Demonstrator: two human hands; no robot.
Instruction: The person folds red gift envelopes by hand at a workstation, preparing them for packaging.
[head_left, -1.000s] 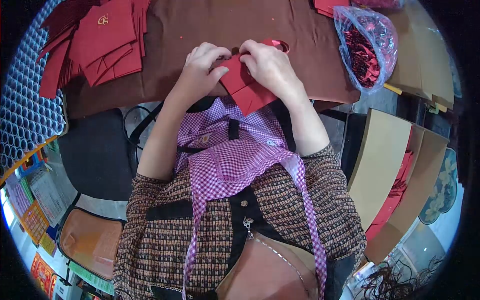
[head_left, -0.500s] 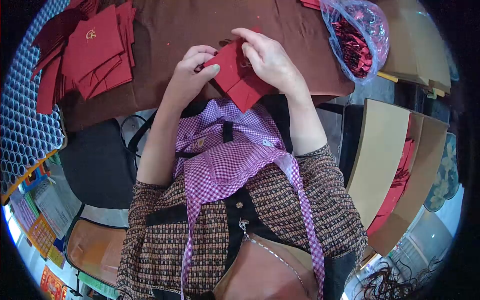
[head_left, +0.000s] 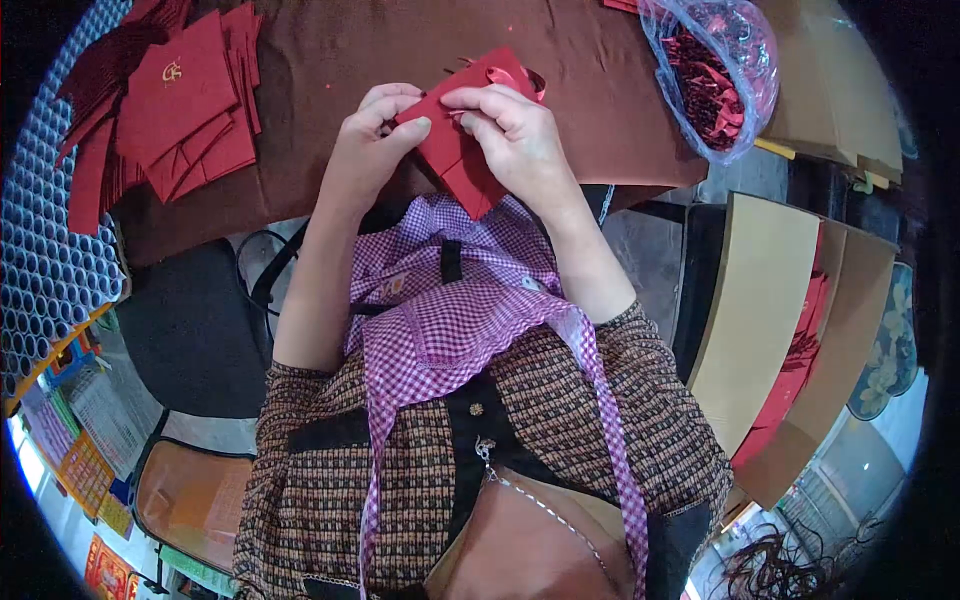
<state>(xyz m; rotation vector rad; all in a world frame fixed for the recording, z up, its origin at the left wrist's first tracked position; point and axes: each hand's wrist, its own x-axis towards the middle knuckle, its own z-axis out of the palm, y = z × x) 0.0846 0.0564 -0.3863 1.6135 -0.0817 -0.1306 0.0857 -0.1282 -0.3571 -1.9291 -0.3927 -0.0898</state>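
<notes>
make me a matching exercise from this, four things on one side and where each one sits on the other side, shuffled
Things:
1 red folded card
2 pile of red cards
3 plastic bag of red pieces
4 cardboard box

Places:
a beside the table, on the person's right
b on the brown table, far left
c held by the left hand and right hand
d at the table's right end

Pairs: 1-c, 2-b, 3-d, 4-a
</notes>
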